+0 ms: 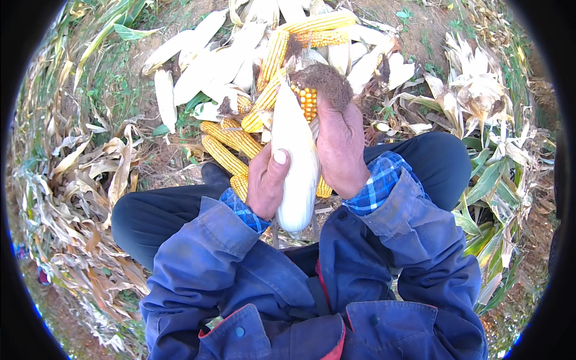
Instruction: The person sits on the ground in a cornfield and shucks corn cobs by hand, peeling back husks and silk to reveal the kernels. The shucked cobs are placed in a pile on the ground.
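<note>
Before my chest I hold an ear of corn in its pale husk (pixel 298 180), with its tip pointing away from me. My left hand (pixel 268 180) grips its left side, thumb laid along the husk. At the upper right, my right hand (pixel 344 144) grasps the husk and dark brown corn silk (pixel 326 83). Yellow kernels (pixel 308 102) show between the parted husk and the right hand. Just beyond and below my hands lie several bare yellow cobs (pixel 225 155). The fingers of both hands are partly hidden behind the ear.
Several unhusked ears (pixel 211 67) are heaped ahead of me, with bare cobs (pixel 321 29) on top. Dry husks (pixel 99 180) cover the ground at left, and more husks and leaves (pixel 481 90) lie at right. My bent knees (pixel 423 166) flank the work area.
</note>
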The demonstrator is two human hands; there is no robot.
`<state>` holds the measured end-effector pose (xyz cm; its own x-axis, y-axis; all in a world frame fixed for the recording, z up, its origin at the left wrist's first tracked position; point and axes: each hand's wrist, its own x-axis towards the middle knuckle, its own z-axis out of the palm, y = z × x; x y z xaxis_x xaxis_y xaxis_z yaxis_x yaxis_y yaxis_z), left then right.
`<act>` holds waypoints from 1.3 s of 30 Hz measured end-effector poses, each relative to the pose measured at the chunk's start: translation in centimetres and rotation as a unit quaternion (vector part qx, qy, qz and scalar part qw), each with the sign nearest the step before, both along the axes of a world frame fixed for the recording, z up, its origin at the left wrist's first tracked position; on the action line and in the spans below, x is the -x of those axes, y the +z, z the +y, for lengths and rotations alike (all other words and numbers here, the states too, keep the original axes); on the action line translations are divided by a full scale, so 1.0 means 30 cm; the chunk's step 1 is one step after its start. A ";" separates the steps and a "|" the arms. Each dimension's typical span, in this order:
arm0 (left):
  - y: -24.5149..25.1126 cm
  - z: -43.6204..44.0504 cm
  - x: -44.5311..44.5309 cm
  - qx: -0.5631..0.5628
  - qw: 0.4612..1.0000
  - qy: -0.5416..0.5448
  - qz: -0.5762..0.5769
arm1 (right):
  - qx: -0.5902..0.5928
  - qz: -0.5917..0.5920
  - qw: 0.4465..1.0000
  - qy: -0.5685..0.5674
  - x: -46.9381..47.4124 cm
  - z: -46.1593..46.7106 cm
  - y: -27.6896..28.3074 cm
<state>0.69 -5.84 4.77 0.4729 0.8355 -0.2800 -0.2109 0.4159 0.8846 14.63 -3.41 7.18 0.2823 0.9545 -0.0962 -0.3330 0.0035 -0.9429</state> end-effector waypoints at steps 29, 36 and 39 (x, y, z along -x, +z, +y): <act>-0.024 0.157 -0.006 -0.032 0.955 0.287 0.072 | -0.078 -0.292 0.952 0.050 0.053 -0.049 -0.025; -0.094 0.297 0.102 -0.020 0.957 0.279 0.071 | -0.175 -0.344 0.890 0.243 0.079 -0.098 0.015; -0.127 0.372 0.193 0.062 0.940 0.333 0.035 | -0.215 -0.339 0.858 0.320 0.085 -0.148 0.052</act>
